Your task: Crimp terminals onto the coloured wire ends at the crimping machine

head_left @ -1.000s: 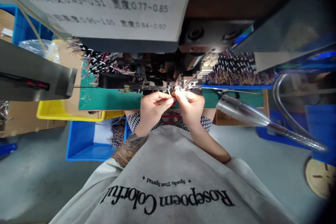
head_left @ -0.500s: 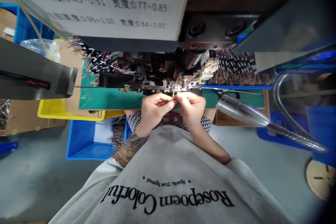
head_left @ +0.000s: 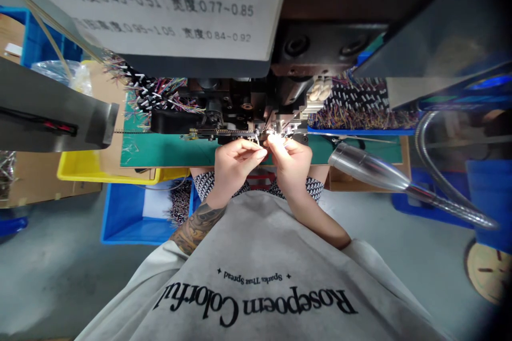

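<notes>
Across the desk (head_left: 180, 153), with a green top, saw wire bundles (head_left: 160, 98) between nine and ten o'clock from the hands, and more bundles (head_left: 356, 104) in a blue tray (head_left: 372, 131) between two and three. Noted a yellow bin (head_left: 86, 173) at nine, a blue bin (head_left: 132, 232) between eight and nine, and a metal lamp (head_left: 368, 168) just past three.

At twelve, found a dark machine (head_left: 248, 106) close above both hands. With the left hand (head_left: 232, 168), pinched a pale strand (head_left: 258, 139) between thumb and forefinger, apparently near its lower end, with the strand slanting up toward the machine. With the right hand (head_left: 294, 165), held the fingers pressed together just beside; could not tell what was between them, for glare.

Compared with half a second earlier, saw the strand shifted slightly toward nine, fingertips a little farther apart, and brighter light on the right fingertips. Judged this a small adjustment at the machine's front, with the strand apparently steadied from the left; could not confirm contact with the machine.
</notes>
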### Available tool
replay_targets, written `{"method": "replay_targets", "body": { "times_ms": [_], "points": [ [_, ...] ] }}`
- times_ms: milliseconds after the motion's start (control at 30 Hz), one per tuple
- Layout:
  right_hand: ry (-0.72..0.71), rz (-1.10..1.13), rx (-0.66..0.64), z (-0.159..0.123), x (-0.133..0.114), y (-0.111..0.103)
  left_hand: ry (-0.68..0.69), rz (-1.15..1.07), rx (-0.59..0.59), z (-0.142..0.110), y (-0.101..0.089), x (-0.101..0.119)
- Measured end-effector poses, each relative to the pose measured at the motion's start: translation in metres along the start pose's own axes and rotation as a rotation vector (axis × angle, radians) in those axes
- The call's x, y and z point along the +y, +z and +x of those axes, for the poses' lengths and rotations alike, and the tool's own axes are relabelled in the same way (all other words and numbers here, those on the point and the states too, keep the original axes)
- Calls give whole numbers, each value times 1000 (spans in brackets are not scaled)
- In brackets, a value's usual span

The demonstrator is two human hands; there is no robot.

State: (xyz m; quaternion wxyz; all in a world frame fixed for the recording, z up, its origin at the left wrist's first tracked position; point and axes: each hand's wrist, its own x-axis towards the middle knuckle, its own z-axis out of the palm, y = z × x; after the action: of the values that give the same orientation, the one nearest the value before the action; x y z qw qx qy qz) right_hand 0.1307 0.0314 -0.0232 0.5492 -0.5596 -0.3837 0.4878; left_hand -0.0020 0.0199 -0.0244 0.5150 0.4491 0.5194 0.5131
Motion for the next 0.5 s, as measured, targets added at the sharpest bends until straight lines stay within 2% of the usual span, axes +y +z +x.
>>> {"method": "replay_targets", "body": {
  "times_ms": [133,267,500],
  "points": [
    [-29,20,-10,-2,0,0,-15,-20,5,0,-1,-3],
    [-91,-87,-37,-6,-1,-3,-49,-14,-10,0,-2,-6],
    [-135,-114,-3,-6,1,-6,-38,-17,-23,-3,1,2]
  ]
}}
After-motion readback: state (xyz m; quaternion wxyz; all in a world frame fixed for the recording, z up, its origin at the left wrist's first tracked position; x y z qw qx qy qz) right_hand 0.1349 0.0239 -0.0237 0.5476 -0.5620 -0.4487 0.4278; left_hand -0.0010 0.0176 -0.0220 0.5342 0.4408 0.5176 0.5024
